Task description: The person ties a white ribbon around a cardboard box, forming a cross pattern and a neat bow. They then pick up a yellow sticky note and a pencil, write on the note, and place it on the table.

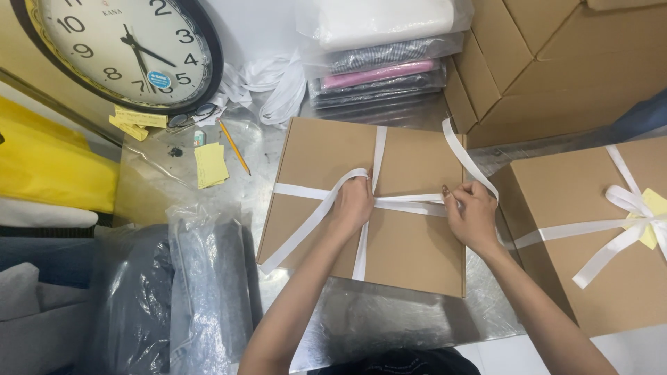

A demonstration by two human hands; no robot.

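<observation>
Presently, on the cardboard box (389, 243), left hand (353, 205) pinches the white ribbon (306, 192) at its crossing, right hand (474, 217) grasping the tail just beside.

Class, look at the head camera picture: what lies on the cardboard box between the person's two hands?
In the head view, a taut stretch of white ribbon runs across the cardboard box between the left hand and the right hand.
</observation>
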